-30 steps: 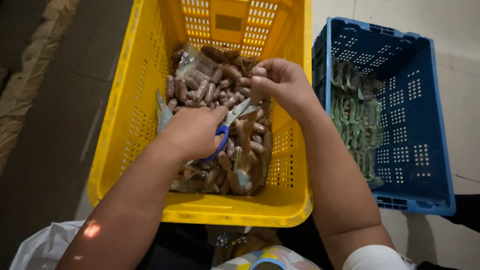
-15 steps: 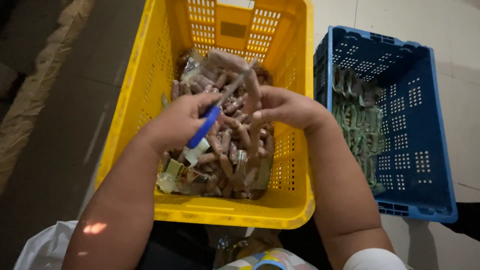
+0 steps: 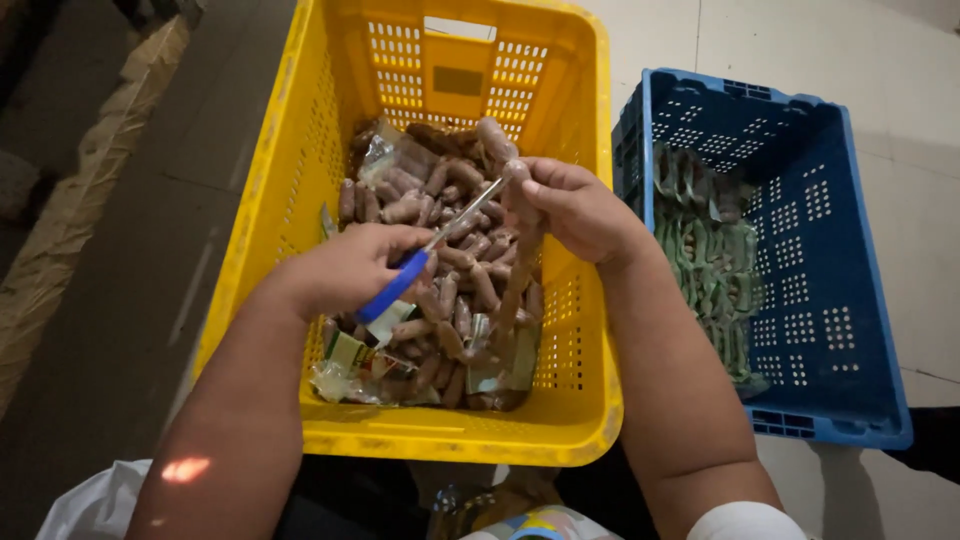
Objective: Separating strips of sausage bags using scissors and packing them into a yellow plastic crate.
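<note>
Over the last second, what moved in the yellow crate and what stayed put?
The right hand lifted a linked sausage string up off the pile. The left hand swung the blue-handled scissors round so the blades now point up-right at the string's top, beside the right hand's fingers. Both grips are unchanged. The yellow crate, its heap of sausages, and the blue crate did not move.

Yellow crate (image 3: 300, 150); blue crate (image 3: 850, 250); blue-handled scissors (image 3: 420, 262); brown sausages (image 3: 440, 200)

Clear crumpled wrappers (image 3: 352, 365) in yellow crate (image 3: 300, 150); seemingly green packets (image 3: 712, 270) in blue.
</note>
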